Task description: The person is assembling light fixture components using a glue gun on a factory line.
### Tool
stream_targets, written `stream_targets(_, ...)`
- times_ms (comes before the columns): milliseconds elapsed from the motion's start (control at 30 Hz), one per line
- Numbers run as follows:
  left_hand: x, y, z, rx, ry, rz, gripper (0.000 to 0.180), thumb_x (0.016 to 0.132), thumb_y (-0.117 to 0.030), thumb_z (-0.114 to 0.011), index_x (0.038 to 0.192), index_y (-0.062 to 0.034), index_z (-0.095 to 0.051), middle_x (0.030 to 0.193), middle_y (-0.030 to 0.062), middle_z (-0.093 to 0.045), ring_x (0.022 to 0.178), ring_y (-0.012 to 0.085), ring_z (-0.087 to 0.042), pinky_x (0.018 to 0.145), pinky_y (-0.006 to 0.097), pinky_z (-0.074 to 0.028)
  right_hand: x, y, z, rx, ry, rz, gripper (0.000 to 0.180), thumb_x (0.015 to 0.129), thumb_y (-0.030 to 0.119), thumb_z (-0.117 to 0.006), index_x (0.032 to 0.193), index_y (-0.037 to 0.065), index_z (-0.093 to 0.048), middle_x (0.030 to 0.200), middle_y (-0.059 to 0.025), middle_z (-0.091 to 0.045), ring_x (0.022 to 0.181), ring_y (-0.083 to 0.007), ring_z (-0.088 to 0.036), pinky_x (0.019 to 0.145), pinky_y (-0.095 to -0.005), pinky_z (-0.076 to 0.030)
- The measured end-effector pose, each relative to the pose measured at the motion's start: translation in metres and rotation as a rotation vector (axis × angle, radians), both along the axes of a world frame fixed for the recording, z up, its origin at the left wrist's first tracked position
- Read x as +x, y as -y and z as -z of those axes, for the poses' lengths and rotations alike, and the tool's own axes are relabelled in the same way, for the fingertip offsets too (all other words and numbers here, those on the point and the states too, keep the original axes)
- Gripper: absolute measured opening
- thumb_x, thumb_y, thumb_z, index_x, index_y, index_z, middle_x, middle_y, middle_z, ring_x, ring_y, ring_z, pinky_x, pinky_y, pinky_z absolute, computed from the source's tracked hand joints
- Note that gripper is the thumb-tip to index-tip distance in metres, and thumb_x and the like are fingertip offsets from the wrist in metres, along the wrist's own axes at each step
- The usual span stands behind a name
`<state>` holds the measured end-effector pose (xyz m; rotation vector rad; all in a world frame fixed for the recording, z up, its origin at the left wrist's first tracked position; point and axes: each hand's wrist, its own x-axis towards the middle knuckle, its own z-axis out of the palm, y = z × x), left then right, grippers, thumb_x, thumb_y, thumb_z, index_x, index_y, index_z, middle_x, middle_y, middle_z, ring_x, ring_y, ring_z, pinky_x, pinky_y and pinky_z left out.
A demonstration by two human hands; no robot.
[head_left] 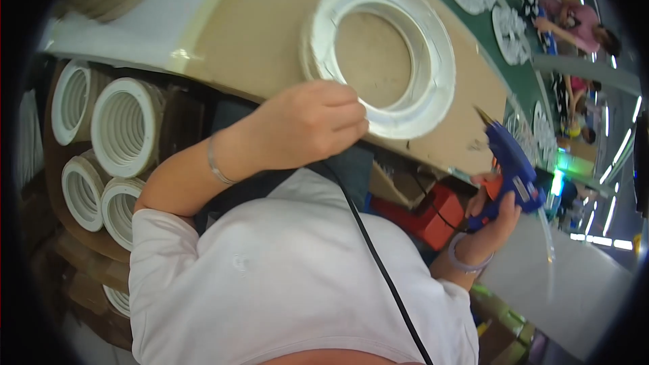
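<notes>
A thick white ring [433, 47] with a wide round opening lies on the tan cardboard-covered tabletop [250, 34]. My left hand [311, 125] is closed at its near left rim, with curled fingers over the edge; the fingertips are hidden. Off to the right, my right hand [497, 220] is wrapped round the handle of a blue glue gun [512, 162] with an orange trigger. The gun's nozzle points up and toward the table, apart from the ring. A translucent glue stick [546, 233] sticks out of its rear end.
Several white ribbed rings [122, 128] are stacked in a cardboard box at the left. A black cable [372, 243] runs across my front. A red object [436, 216] sits below the table edge. Clear-plastic-covered parts [510, 34] lie on a green surface; co-workers [578, 23] are beyond.
</notes>
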<state>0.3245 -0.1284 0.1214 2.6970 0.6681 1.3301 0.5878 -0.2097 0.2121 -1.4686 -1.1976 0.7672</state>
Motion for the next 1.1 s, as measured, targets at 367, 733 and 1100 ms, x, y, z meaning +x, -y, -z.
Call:
stream_targets(367,-0.056,0.004,-0.108,0.108,-0.002,-0.071,0.014,0.063,-0.004,-0.055,0.076,-0.0012,-0.058,0.078,0.0065,-0.055,0.078,0.0221,-0.053,0.066,0.03,-0.046,0.011,-0.006,-0.013,0.299,-0.178,0.036,0.046,0.083,0.041,-0.04,0.095,-0.002,-0.05,0.086,-0.0155,-0.056,0.045,-0.0053,-0.04,0.036,-0.0178,-0.033)
stream_targets(733,-0.149,-0.031,-0.239,0.207,0.076,-0.446,0.013,0.064,-0.006,-0.064,0.076,-0.0007,-0.064,0.075,0.0134,-0.06,0.073,0.0265,-0.057,0.066,0.033,-0.045,0.0,-0.03,0.005,0.152,-0.167,-0.113,0.036,0.087,0.033,-0.042,0.092,-0.001,-0.051,0.081,-0.0123,-0.058,0.042,-0.0049,-0.038,0.033,-0.0178,-0.032)
stream_targets(1100,-0.242,-0.066,-0.195,-0.081,0.242,-0.887,0.016,0.065,0.0,-0.065,0.079,0.0053,-0.061,0.074,0.0115,-0.062,0.068,0.0181,-0.059,0.063,0.028,-0.046,-0.038,-0.05,0.002,0.022,-0.096,-0.285,0.039,0.083,0.025,-0.048,0.106,-0.006,-0.049,0.087,-0.0168,-0.06,0.043,-0.0056,-0.043,0.036,-0.018,-0.034)
